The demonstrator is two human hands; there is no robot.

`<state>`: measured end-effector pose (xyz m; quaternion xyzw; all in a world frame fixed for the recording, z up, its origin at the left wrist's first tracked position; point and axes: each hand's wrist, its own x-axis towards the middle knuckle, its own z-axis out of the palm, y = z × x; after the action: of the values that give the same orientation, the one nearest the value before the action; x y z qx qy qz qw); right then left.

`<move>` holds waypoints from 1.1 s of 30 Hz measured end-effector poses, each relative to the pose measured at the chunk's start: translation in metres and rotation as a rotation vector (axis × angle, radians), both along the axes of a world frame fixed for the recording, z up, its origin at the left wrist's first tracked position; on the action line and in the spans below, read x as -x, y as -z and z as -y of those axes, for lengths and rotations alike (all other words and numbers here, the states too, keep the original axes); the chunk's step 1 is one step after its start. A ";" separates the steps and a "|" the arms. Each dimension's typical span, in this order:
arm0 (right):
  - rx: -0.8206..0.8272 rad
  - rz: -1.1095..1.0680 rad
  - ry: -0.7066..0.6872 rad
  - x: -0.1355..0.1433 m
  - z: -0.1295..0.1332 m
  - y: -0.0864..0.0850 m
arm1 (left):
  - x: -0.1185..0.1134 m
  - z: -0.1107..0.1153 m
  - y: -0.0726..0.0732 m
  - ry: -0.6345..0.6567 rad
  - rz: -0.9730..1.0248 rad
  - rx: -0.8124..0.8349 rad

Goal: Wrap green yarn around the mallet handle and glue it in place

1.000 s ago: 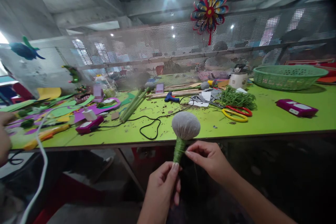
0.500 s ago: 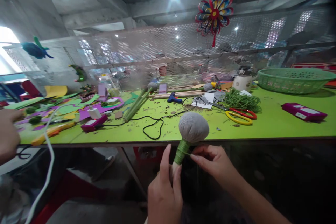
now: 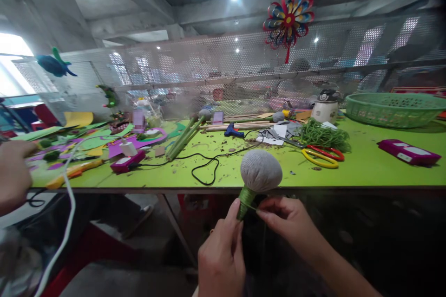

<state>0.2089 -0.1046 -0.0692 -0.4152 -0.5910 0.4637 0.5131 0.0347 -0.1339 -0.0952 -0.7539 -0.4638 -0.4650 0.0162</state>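
Observation:
A stick topped with a round grey cloth head (image 3: 261, 170) is held up in front of the table's front edge. Green cord (image 3: 246, 197) is wound round its neck, just under the head. My left hand (image 3: 223, 253) grips the stick below the winding, with the thumb pressed against the green part. To the right, my right hand (image 3: 287, 220) pinches the loose strand of the green cord, which runs from the winding to its fingertips.
On the green table (image 3: 226, 174) lie scissors (image 3: 322, 155), a blue glue gun (image 3: 233, 131), a green cord pile (image 3: 324, 134), purple boxes and a green basket (image 3: 395, 110). Another person's hand (image 3: 14, 176) is at the far left.
My left thumb has come down from a raised position onto the green winding. The view has shifted slightly. My right hand still pinches the strand.

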 end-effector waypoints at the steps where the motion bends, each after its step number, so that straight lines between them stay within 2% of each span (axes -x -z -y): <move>1: -0.001 0.001 0.002 0.000 0.000 0.000 | 0.000 0.000 0.000 0.000 0.006 -0.004; 7: 0.020 -0.032 -0.024 -0.001 0.002 0.001 | -0.001 0.001 0.002 0.008 0.035 -0.014; 13: 0.010 0.016 -0.004 -0.002 0.004 0.001 | -0.004 0.004 0.001 -0.020 0.086 0.056; 19: -0.051 0.170 0.028 -0.005 0.006 0.002 | -0.002 0.001 0.004 -0.022 0.048 0.069; 25: -0.146 0.249 0.026 -0.003 0.012 -0.003 | 0.001 0.000 0.003 0.008 -0.023 0.154; 30: -0.212 0.295 0.034 0.003 0.017 -0.006 | 0.001 0.000 0.000 0.025 0.033 0.190; 33: -0.229 0.286 0.029 0.005 0.018 -0.005 | 0.001 0.000 -0.004 0.042 0.093 0.274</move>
<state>0.2038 -0.1230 -0.0646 -0.4245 -0.7008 0.3221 0.4742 0.0339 -0.1343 -0.0907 -0.7363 -0.5074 -0.4319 -0.1179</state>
